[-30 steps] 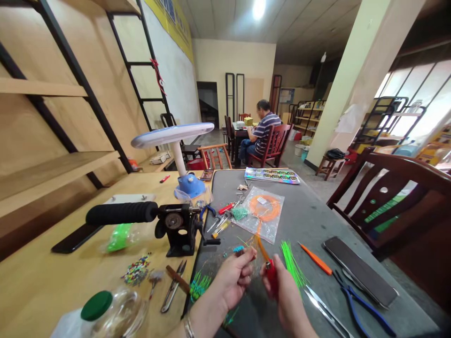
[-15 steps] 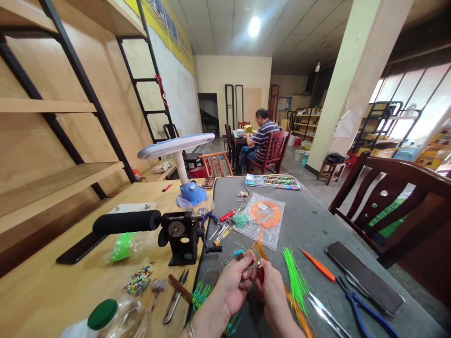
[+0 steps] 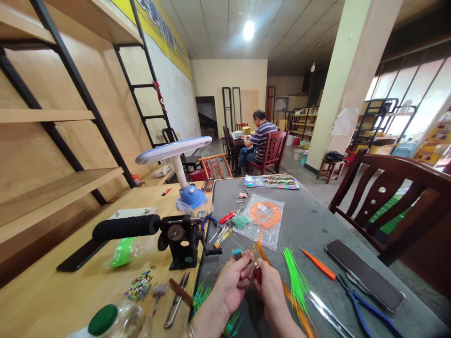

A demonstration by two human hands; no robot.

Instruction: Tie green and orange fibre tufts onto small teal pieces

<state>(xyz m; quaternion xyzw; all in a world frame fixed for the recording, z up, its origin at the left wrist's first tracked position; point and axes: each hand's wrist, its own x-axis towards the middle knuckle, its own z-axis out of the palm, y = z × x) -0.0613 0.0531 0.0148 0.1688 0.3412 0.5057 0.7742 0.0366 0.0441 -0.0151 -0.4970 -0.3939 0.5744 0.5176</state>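
My left hand [image 3: 230, 284] and my right hand [image 3: 269, 291] meet low over the grey mat [image 3: 310, 220], fingertips pinched together. Between them sits a small red object [image 3: 259, 274], gripped in my right hand. My left fingers pinch something thin at the same spot; I cannot make it out. An orange cord [image 3: 294, 305] runs past my right hand from a clear bag of coiled orange cord [image 3: 264, 218]. A bundle of bright green strands [image 3: 296, 279] lies just right of my hands.
A black crank tool with a foam handle [image 3: 155, 230] stands at left. Scissors [image 3: 176, 295], loose beads [image 3: 139, 284], a green-capped jar [image 3: 105, 321], blue pliers [image 3: 366, 305], an orange tool [image 3: 319, 264], a phone [image 3: 364, 274], a lamp [image 3: 179, 155]. A wooden chair [image 3: 398, 197] at right. A person sits far behind.
My hands have come together from slightly apart. The red object moved from upright in my right hand to between both fingertips. The camera tilted slightly down.
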